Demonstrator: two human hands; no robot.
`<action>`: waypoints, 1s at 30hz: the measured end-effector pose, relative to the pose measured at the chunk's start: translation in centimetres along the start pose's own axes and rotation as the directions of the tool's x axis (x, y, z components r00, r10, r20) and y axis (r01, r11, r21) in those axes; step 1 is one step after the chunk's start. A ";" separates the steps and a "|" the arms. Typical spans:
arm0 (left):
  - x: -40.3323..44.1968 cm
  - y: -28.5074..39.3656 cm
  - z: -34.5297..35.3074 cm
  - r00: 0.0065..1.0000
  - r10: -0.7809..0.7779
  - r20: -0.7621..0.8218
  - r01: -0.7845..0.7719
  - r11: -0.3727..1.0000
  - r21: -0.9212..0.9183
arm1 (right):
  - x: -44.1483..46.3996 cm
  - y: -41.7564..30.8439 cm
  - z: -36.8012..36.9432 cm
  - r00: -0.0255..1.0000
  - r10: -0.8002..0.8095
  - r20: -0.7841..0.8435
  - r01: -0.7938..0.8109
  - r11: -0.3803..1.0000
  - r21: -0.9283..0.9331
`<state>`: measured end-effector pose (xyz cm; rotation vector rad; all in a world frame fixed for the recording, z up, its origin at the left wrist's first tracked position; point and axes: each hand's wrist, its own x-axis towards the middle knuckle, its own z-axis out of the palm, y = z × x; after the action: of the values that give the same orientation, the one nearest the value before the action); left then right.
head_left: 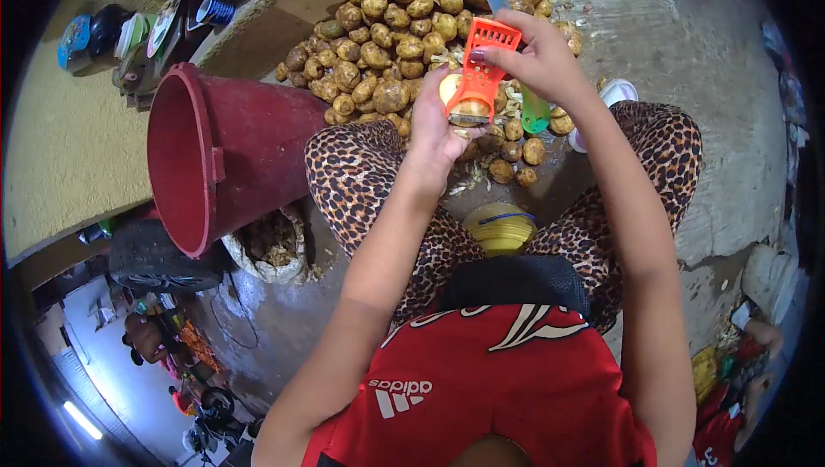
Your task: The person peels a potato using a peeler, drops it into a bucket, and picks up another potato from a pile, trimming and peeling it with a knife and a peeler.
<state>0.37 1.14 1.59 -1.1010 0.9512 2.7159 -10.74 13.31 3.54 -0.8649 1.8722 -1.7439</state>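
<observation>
Resting in the left hand (434, 134) — beneath the orange peeler (485, 70) the right hand (543, 56) grips — is a potato (448, 89).

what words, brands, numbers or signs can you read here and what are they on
"adidas", upside down in this view, on the red shirt
Large white lettering on the same shirt: only partly visible, unreadable
White mark on red clothing, lower right: too blurred
</observation>
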 end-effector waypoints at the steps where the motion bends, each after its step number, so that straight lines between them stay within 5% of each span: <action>1: 0.2 0.0 -0.1 1.000 -0.004 0.028 0.003 1.000 0.002 | 0.1 -0.1 0.1 1.000 -0.001 -0.023 0.002 1.000 0.029; 5: 0.8 0.7 -0.7 0.991 -0.038 0.132 0.042 0.999 -0.029 | 0.6 -0.9 -1.1 0.994 0.038 -0.106 -0.026 0.993 0.119; 8: 0.6 0.7 -0.6 0.992 0.038 0.118 -0.041 0.999 0.023 | 1.8 -0.9 -4.4 0.931 -0.071 -0.359 0.068 0.997 -0.020; 14: 0.6 0.5 -0.4 0.979 0.111 0.172 -0.107 0.994 -0.029 | 1.0 -0.4 -4.0 0.969 0.049 -0.243 -0.016 0.991 0.136; 18: 0.4 0.5 -0.7 0.990 -0.010 0.142 0.028 0.992 -0.125 | 0.3 -0.6 -1.8 0.989 0.099 -0.109 -0.070 0.967 0.245; 23: 1.1 0.0 -1.0 0.983 -0.044 0.178 0.056 0.996 -0.063 | 0.4 -0.3 -0.3 0.993 0.114 -0.030 -0.113 0.993 0.041; 26: 1.6 0.4 -1.3 0.971 -0.033 0.236 0.043 0.998 -0.037 | 0.7 0.5 -0.3 0.996 0.074 -0.046 -0.068 0.990 0.123; 30: 1.6 0.5 -1.6 0.967 -0.048 0.249 0.055 0.998 -0.023 | 2.1 0.7 -4.0 0.945 -0.016 -0.327 0.020 1.000 0.010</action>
<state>0.06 -0.40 -0.09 -0.7517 0.8340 2.7483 -15.13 14.71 3.55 -0.6165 2.0589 -2.0085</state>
